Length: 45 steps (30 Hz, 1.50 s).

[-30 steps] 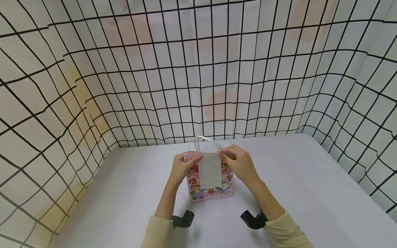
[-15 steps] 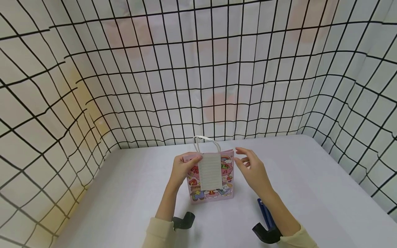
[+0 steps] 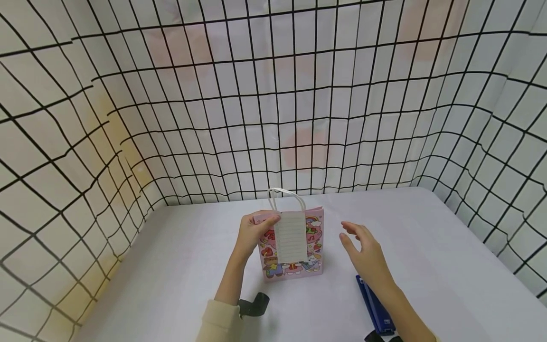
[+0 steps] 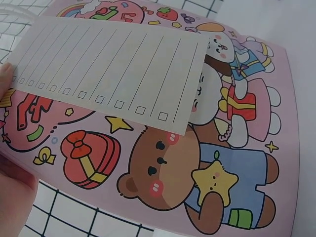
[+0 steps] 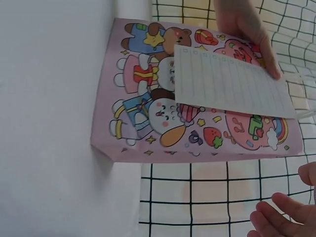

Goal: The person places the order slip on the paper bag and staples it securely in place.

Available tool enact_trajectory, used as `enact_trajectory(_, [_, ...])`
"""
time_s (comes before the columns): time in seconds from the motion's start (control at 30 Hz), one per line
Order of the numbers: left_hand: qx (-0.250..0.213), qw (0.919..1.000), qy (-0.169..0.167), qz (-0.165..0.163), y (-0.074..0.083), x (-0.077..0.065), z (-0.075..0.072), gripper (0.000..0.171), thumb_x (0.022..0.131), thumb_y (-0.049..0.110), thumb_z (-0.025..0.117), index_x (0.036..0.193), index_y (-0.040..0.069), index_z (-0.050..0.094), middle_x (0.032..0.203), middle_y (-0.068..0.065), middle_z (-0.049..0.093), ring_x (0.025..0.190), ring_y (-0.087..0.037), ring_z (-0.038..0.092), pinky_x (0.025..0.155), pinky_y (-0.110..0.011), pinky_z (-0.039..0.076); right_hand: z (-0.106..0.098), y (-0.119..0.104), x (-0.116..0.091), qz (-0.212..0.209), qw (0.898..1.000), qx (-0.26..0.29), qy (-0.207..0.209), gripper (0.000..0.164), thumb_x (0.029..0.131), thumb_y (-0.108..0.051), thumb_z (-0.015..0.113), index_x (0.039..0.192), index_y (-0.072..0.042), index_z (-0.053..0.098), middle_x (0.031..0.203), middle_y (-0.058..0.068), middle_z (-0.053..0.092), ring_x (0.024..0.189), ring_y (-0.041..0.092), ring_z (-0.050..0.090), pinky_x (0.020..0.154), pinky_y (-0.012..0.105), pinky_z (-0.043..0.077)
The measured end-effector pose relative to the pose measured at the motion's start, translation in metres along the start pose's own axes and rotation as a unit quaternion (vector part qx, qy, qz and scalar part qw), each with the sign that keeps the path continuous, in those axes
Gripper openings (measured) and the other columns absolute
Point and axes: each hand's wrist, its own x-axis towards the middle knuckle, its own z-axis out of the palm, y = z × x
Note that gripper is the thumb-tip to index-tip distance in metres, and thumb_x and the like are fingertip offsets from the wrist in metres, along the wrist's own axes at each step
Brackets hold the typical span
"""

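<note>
A pink paper gift bag (image 3: pixel 315 237) with cartoon animals and white cord handles (image 3: pixel 287 191) stands upright on the table. Against its front, at the top edge, lies a lined sheet of paper (image 3: pixel 292 237) with small checkboxes, clearest in the left wrist view. My left hand (image 3: pixel 253 232) pinches the sheet and the bag's top rim together, thumb in front; the fingers behind are hidden. To the right of the bag my right hand (image 3: pixel 368 254) hovers with loosely bent fingers, holding nothing. Beneath that forearm lies a blue stapler (image 3: pixel 375 306), partly covered.
A white table (image 3: pixel 192 256) spreads around the bag. Black grid netting (image 3: pixel 295 118) over pale walls closes off the back and both sides. Black wrist camera mounts (image 3: pixel 255 304) stick out near the forearms.
My right hand has let go of the bag's top edge and moved right and down, toward the stapler, which has come into view. My left hand keeps its grip in place.
</note>
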Motion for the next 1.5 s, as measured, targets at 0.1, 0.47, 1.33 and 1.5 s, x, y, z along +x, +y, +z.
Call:
enact_trajectory(0.1, [-0.003, 1.0, 0.006, 0.003, -0.011, 0.004, -0.002, 0.024, 0.085, 0.016, 0.063, 0.097, -0.004, 0.065, 0.087, -0.012, 0.071, 0.07, -0.013, 0.068, 0.06, -0.024, 0.053, -0.002, 0.006, -0.005, 0.004, 1.0, -0.01, 0.002, 0.042, 0.094, -0.032, 0.046, 0.127, -0.006, 0.048, 0.121, 0.014, 0.053, 0.115, 0.029, 0.047, 0.097, 0.049, 0.038])
enact_trajectory(0.47, [-0.004, 1.0, 0.005, -0.004, 0.01, -0.003, 0.002, 0.021, 0.086, 0.01, 0.06, 0.097, -0.008, 0.064, 0.089, -0.015, 0.071, 0.069, -0.009, 0.068, 0.061, -0.023, 0.053, -0.015, 0.028, -0.022, 0.05, 0.998, -0.049, -0.002, 0.043, 0.095, -0.028, 0.046, 0.129, -0.002, 0.044, 0.122, 0.017, 0.052, 0.114, 0.032, 0.046, 0.094, 0.05, 0.038])
enact_trajectory(1.33, [0.007, 0.9996, 0.01, -0.026, 0.014, -0.006, 0.003, 0.023, 0.087, 0.011, 0.06, 0.099, -0.008, 0.064, 0.095, -0.026, 0.066, 0.068, -0.006, 0.067, 0.061, -0.021, 0.053, -0.016, 0.073, -0.067, 0.236, 0.959, -0.094, -0.122, 0.073, 0.092, -0.056, 0.033, 0.135, 0.003, 0.032, 0.13, 0.027, 0.042, 0.118, 0.04, 0.042, 0.097, 0.057, 0.035])
enact_trajectory(1.5, [0.006, 0.9996, 0.013, -0.026, 0.014, -0.007, 0.004, 0.023, 0.087, 0.011, 0.06, 0.098, -0.009, 0.063, 0.095, -0.025, 0.067, 0.068, -0.006, 0.067, 0.06, -0.021, 0.053, -0.014, 0.08, -0.071, 0.237, 0.955, -0.109, -0.139, 0.08, 0.089, -0.061, 0.031, 0.133, 0.005, 0.034, 0.127, 0.028, 0.044, 0.117, 0.043, 0.043, 0.096, 0.059, 0.034])
